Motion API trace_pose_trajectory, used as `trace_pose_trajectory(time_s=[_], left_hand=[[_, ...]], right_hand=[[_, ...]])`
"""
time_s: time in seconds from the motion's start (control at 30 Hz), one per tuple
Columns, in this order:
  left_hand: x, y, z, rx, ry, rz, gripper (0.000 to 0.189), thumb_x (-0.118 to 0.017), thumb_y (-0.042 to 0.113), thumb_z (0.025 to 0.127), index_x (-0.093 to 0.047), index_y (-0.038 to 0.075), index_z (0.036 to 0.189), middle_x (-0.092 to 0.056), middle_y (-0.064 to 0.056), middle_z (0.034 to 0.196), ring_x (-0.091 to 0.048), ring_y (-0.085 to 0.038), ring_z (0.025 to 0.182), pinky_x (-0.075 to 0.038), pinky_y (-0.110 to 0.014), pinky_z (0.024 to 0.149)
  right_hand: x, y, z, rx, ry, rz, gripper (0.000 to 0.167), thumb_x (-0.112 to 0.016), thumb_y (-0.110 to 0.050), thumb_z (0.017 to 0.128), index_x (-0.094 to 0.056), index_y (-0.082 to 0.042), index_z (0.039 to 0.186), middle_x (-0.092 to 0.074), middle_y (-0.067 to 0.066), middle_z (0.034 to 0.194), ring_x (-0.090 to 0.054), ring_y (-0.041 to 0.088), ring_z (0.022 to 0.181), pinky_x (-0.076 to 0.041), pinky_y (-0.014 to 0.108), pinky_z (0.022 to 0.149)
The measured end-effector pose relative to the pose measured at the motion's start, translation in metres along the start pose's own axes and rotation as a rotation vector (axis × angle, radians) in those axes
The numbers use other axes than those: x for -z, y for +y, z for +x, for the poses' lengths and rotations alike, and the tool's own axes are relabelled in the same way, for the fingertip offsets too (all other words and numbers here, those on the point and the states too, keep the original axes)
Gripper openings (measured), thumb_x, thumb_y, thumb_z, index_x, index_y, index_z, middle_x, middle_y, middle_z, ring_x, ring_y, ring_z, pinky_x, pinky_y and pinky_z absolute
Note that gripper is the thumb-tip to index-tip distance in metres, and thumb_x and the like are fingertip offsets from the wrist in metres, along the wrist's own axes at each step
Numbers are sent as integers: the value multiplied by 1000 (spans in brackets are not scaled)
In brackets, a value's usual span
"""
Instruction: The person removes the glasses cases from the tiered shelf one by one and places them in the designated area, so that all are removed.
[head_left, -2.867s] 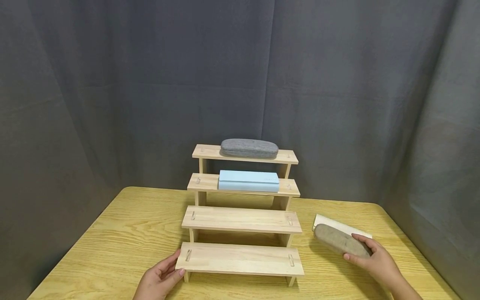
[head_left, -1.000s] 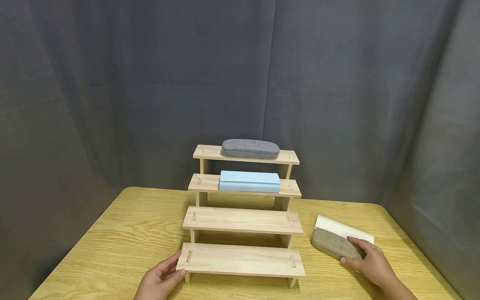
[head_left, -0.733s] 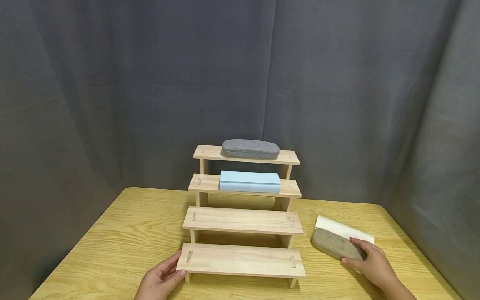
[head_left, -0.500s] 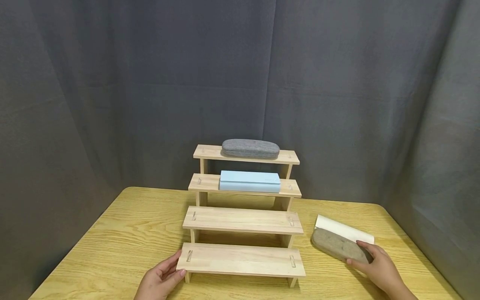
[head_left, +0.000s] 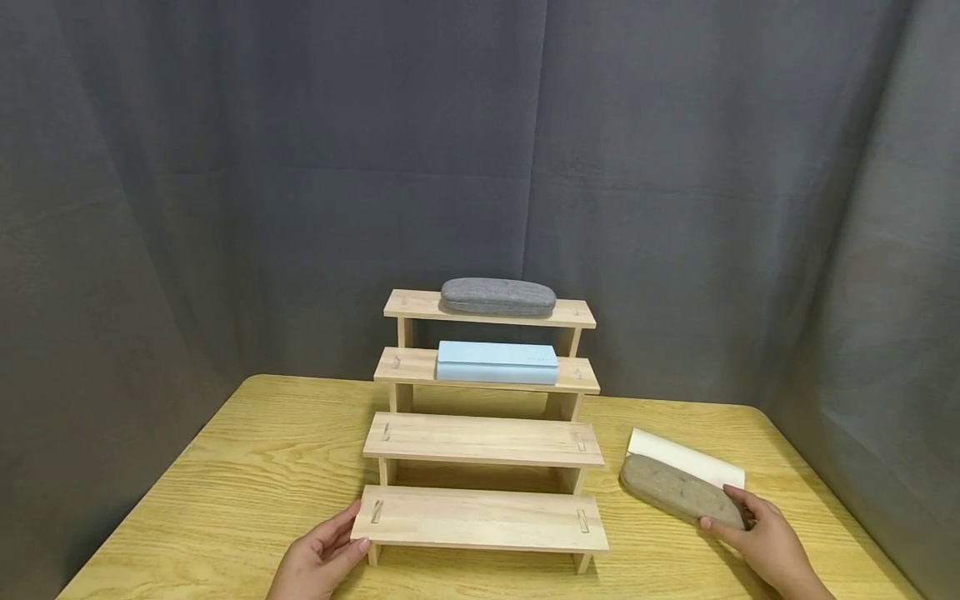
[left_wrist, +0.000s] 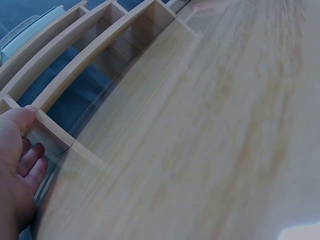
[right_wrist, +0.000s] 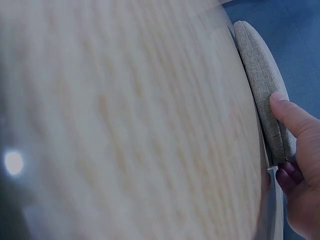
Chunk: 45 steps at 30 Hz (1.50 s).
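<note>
A wooden four-step display stand (head_left: 480, 517) stands mid-table. My left hand (head_left: 315, 557) grips the left end of its lowest board, thumb at the front edge; the left wrist view shows the thumb on the board's corner. To the right, my right hand (head_left: 768, 542) holds the right end of a brownish-grey fabric glasses case (head_left: 675, 489) between thumb and fingers. This case lies slantwise on the table, right in front of a cream case (head_left: 686, 458). In the right wrist view, the thumb presses the fabric case's side (right_wrist: 260, 75); some fingertips are hidden behind it.
On the top step lies a dark grey glasses case (head_left: 498, 297). A light blue case (head_left: 497, 363) sits on the step below it. The wood-grain table (head_left: 247, 483) has grey curtains (head_left: 375, 167) behind it and at both sides.
The brownish-grey case has come down from partly over the cream case to the table before it. My right hand has shifted toward its right end. The left hand keeps its hold.
</note>
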<state>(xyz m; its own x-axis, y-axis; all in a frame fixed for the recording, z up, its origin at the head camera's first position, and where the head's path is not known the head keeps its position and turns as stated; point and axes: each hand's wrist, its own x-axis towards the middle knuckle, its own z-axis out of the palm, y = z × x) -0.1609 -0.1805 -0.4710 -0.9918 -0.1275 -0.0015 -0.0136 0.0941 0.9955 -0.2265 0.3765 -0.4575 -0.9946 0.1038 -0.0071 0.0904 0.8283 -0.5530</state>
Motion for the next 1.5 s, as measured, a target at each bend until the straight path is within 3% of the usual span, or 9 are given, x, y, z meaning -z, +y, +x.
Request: trace_pose_trajectory(time_s=[0.2, 0.63, 1.13, 1.5], left_hand=[[1, 0, 0, -12, 2, 16, 55, -72, 8, 87, -53, -6, 137, -60, -25, 132, -65, -1, 99, -55, -19, 85], [0, 2, 0, -6, 3, 15, 57, -73, 10, 87, -52, -6, 137, -60, -25, 131, -66, -23, 110, -57, -21, 86], [1, -2, 0, -18, 4, 39, 54, -72, 7, 88, -53, -8, 136, -58, -27, 134, -66, -22, 110, -57, -22, 86], [0, -2, 0, -25, 9, 40, 53, -72, 6, 87, -54, -7, 135, -59, -26, 133, -67, -20, 109, -57, -22, 85]], right_hand=[[0, -1, 2, 9, 31, -3, 96, -71, -55, 84, -37, 14, 142, -44, 41, 133, -56, 49, 111, -54, 52, 85], [1, 3, 9, -6, 34, 29, 96, -67, -53, 89, -31, 16, 145, -41, 42, 140, -50, 54, 121, -51, 56, 93], [0, 0, 20, -87, 42, 50, 99, -62, -57, 91, -23, 14, 148, -41, 39, 140, -48, 52, 124, -49, 56, 93], [0, -1, 31, -83, 46, 47, 94, -60, -53, 94, -21, 15, 148, -39, 40, 141, -46, 54, 124, -46, 58, 96]])
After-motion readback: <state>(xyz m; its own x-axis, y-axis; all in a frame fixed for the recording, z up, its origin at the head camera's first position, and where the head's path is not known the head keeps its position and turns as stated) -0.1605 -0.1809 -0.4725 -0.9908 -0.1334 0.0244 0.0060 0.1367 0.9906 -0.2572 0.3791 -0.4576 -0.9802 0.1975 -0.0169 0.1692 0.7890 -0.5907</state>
